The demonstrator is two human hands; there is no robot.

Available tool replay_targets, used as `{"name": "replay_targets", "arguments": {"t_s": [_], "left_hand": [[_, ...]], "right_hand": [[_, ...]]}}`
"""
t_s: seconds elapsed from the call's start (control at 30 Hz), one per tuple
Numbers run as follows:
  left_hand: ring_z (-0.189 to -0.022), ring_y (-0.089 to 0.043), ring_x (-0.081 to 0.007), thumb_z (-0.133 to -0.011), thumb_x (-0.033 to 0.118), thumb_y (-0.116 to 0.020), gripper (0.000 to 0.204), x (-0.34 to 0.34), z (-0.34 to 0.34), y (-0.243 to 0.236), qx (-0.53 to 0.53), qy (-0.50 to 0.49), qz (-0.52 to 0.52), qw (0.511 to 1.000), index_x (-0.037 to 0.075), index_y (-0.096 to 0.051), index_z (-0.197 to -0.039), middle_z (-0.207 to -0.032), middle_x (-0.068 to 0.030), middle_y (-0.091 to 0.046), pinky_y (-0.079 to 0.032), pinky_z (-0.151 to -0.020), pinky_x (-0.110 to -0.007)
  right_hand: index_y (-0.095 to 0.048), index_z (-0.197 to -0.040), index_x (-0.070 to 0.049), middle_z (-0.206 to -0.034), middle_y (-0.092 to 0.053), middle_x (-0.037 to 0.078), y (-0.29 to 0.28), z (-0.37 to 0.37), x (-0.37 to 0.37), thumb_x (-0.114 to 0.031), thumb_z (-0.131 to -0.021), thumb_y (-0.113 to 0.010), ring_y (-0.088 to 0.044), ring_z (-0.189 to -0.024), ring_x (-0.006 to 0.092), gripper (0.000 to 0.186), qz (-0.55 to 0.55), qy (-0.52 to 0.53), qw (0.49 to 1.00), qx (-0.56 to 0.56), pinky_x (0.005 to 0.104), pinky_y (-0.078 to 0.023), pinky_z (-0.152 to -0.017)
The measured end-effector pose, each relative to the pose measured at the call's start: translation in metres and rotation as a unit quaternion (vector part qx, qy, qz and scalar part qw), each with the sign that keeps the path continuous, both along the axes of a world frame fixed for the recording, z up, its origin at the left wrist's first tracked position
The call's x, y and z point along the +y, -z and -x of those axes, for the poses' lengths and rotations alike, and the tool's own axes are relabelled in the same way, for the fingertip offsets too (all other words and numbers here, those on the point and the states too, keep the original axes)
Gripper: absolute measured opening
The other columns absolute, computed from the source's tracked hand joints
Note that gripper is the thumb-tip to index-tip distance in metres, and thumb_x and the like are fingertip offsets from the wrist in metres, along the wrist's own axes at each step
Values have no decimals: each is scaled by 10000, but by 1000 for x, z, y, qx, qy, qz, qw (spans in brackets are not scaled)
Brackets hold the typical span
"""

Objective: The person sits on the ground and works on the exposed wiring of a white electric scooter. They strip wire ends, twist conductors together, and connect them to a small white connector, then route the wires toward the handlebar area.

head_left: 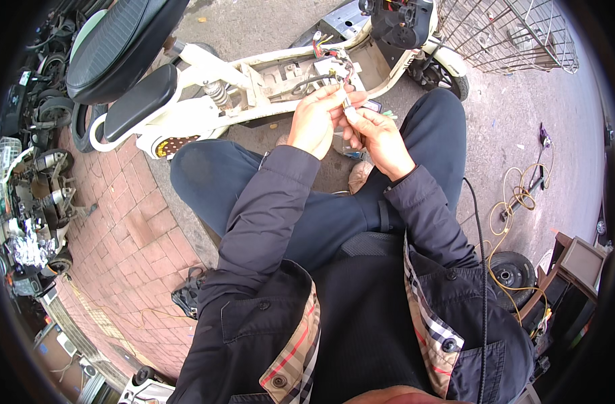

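Observation:
My left hand (313, 122) and my right hand (386, 143) meet over the opened floor of a white electric scooter (243, 111). Both are closed, fingertips pinching a small slim pale piece (348, 105) between them. It looks like a wire end or connector, but it is too small to be sure. Just beyond my fingers, a black cable (312, 81) and red wires (317, 48) come out of the open bay. My fingers hide part of the wiring there.
The scooter's black seat (122, 47) rises at the upper left. A wire basket (513, 34) is at the upper right. On the right lie a yellow cord (499, 232) and a wheel (511, 273). Several scooter parts line the left edge beside brick paving (129, 215).

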State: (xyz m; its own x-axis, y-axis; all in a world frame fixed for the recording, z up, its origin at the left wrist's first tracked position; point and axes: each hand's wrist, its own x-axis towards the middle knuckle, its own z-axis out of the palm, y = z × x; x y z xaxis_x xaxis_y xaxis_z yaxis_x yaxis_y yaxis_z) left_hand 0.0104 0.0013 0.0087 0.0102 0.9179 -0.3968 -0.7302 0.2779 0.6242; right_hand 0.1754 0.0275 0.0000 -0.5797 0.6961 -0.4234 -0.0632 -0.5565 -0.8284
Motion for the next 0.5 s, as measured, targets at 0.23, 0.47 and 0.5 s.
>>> {"name": "replay_targets", "arguments": {"t_s": [0.23,0.47,0.5], "left_hand": [[-1147,-641,-279,-1011,129,-473,411,0,1,2,-22,13,-12,1000,-79,-487,-1365,-1280,-249,-630,-506,-951,-374],[-1149,-639,-278,-988,124,-461,428,0,2,0,-25,17,-12,999,-82,-493,-1362,-1263,-242,-641,-489,-985,-371],[-1148,-639,-276,-989,128,-467,426,0,2,-1,-25,17,-9,1000,-84,-497,-1357,-1259,-240,-644,-489,-984,-371]], "right_hand": [[-706,-999,-52,-773,-645,-33,0,-1,2,-250,-1028,-588,-516,-640,36,232,-36,8,999,-16,196,-400,-602],[-703,-1022,-50,-781,-646,-32,2,-1,2,-237,-1024,-597,-524,-653,38,215,-34,12,999,-9,196,-413,-612],[-702,-1027,-50,-783,-646,-32,2,-1,2,-235,-1024,-596,-524,-654,38,213,-34,12,999,-9,196,-415,-613]]}}
